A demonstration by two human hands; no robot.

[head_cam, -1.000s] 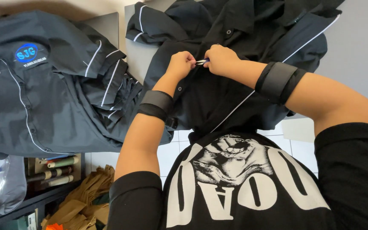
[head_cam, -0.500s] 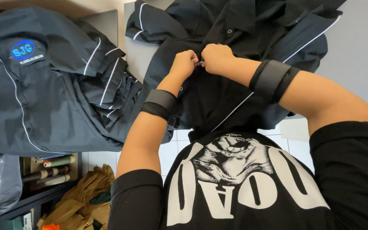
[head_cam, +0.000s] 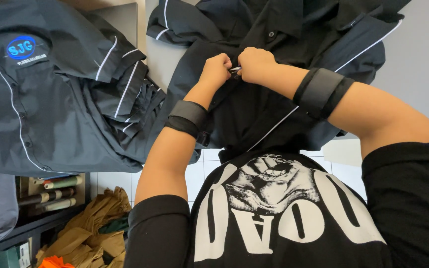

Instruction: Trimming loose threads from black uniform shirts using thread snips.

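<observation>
A black shirt with thin white piping (head_cam: pixel 254 99) lies spread on a grey table (head_cam: pixel 418 74) in front of me. My left hand (head_cam: pixel 216 68) and my right hand (head_cam: pixel 254 63) meet at the shirt's front placket, both pinching the fabric with fingers closed, knuckles nearly touching. A small button or fastener shows between them. Each wrist carries a dark band. My black printed T-shirt fills the bottom of the view.
A pile of several dark grey shirts with white piping and a blue oval badge (head_cam: pixel 50 94) lies on the left. Below the table edge are a shelf with thread spools (head_cam: pixel 55 191), crumpled brown paper bags (head_cam: pixel 93 233) and white floor tiles.
Both hands have stayed pinched together on the placket, shifting only slightly on the shirt. The pile on the left has not moved.
</observation>
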